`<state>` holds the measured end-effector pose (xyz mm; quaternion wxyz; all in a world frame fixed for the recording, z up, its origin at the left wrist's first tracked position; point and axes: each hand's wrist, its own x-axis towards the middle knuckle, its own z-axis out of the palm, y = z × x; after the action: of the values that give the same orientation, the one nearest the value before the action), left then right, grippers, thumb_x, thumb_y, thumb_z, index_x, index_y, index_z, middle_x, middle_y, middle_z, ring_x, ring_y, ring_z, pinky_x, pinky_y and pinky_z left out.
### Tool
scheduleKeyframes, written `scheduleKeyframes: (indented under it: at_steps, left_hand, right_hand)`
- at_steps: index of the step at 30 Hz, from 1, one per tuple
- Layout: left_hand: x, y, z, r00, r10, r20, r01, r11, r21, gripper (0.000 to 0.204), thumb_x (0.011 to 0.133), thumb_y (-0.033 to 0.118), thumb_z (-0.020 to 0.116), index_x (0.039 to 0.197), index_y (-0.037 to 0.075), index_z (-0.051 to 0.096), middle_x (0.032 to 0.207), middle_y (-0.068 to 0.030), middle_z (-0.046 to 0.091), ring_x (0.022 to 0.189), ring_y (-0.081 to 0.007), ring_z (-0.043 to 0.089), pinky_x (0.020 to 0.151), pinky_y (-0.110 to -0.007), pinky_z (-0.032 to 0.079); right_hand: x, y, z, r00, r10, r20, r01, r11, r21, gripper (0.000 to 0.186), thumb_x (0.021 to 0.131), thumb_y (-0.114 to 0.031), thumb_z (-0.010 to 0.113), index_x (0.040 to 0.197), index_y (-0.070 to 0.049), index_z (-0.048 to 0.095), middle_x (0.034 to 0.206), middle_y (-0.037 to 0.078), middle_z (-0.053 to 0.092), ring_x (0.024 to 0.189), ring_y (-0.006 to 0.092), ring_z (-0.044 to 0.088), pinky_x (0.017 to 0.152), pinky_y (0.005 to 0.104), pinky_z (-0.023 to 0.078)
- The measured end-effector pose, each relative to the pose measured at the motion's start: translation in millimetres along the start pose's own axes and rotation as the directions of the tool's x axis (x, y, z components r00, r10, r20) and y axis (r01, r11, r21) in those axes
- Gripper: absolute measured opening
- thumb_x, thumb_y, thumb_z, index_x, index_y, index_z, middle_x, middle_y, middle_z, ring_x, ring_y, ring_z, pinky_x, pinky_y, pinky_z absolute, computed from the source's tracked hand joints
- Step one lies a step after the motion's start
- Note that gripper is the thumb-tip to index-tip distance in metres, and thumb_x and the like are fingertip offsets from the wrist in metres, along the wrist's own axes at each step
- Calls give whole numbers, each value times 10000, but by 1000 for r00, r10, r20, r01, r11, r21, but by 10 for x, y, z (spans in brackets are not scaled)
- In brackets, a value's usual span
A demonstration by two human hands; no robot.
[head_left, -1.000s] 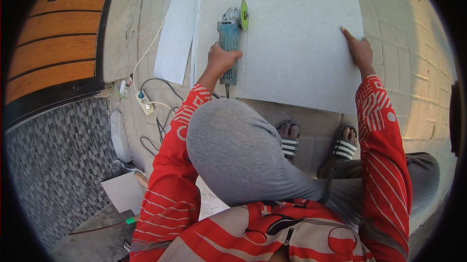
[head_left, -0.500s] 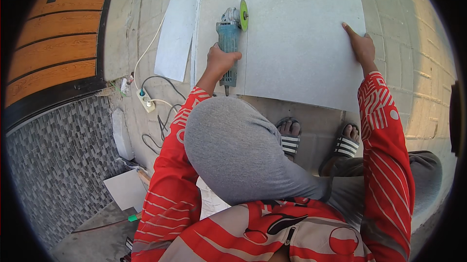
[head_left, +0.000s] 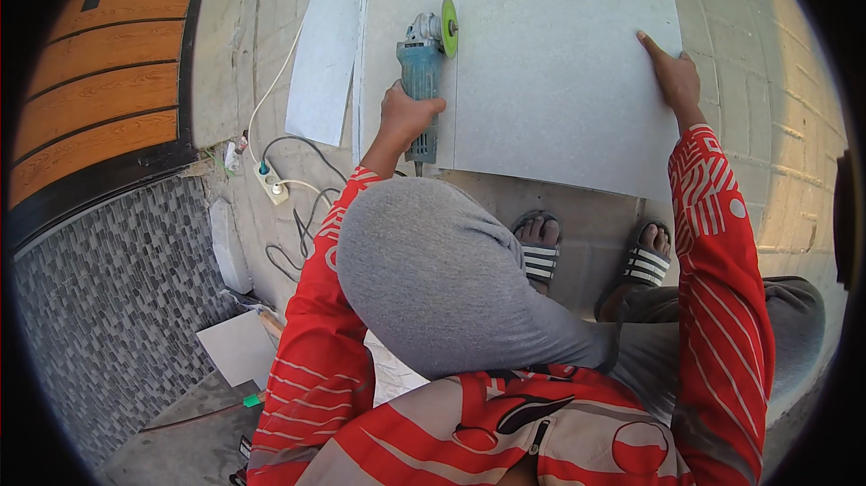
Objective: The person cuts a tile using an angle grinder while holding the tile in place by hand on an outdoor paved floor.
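A teal angle grinder (head_left: 419,73) with a bright green disc (head_left: 449,27) rests on a large pale grey tile (head_left: 559,80). My left hand (head_left: 406,116) is closed around the grinder's body, thumb pointing right. The disc stands on edge along a thin straight line that runs across the tile from far to near. On the tile's right edge, my right hand (head_left: 674,80) grips with its thumb on top; its other fingers are mostly hidden at the edge. The grinder's dark cord leaves its near end beside my grey-trousered knee (head_left: 424,260).
A narrow pale tile strip (head_left: 325,57) lies left of the large tile. Nearby are a white power strip (head_left: 271,186) and looping dark cable (head_left: 302,238). An orange wood-panelled door (head_left: 108,62) stands at left. My sandalled feet (head_left: 541,247) are close to the tile's near edge.
The view has shifted slightly. Both hands keep their grips, and the grinder stays at about the same spot along the line.
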<state>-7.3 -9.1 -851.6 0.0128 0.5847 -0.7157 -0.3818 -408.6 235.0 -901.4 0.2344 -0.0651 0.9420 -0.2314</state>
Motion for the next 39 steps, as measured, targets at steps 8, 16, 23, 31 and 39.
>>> scheduleKeyframes:
  at_steps: [8,16,23,31,39]
  left_hand:
    - [-64,-49,15,1000,-2,17,2,1000,-7,575,648,239,827,1114,-47,648,1013,-213,722,900,-308,721,815,-408,575]
    - [-143,-58,-3,1000,-15,23,15,1000,-15,564,650,235,825,1104,-48,647,1001,-213,720,897,-304,719,813,-407,573]
    - [-200,-109,27,999,-23,23,23,999,-28,565,646,239,821,1104,-43,650,1017,-217,723,922,-321,718,838,-412,567]
    - [-313,-150,18,999,-29,31,31,999,-42,555,644,239,819,1098,-34,654,1020,-205,726,917,-314,715,832,-409,561]
    - [-387,-202,-5,999,-37,24,38,999,-29,542,643,235,820,1091,-25,659,1007,-193,723,910,-311,709,832,-412,556]
  right_hand:
    - [35,33,28,1000,6,-12,-6,1000,-14,1284,633,-903,671,1415,106,533,1330,279,643,1243,379,636,1059,429,490]
    - [53,26,28,1000,0,-29,-1,1000,-28,1295,637,-906,663,1431,106,517,1344,285,633,1255,378,630,1068,428,486]
    - [63,52,32,999,-13,-42,12,1000,-16,1246,649,-890,671,1386,110,560,1299,281,659,1220,381,648,1050,432,491]
    - [109,86,50,1000,-14,-17,13,999,-38,1268,632,-918,652,1396,90,561,1293,271,666,1214,378,654,1040,438,500]
    - [42,36,52,998,-23,-59,21,999,-36,1275,634,-914,654,1401,100,552,1309,269,658,1221,379,649,1051,430,492]
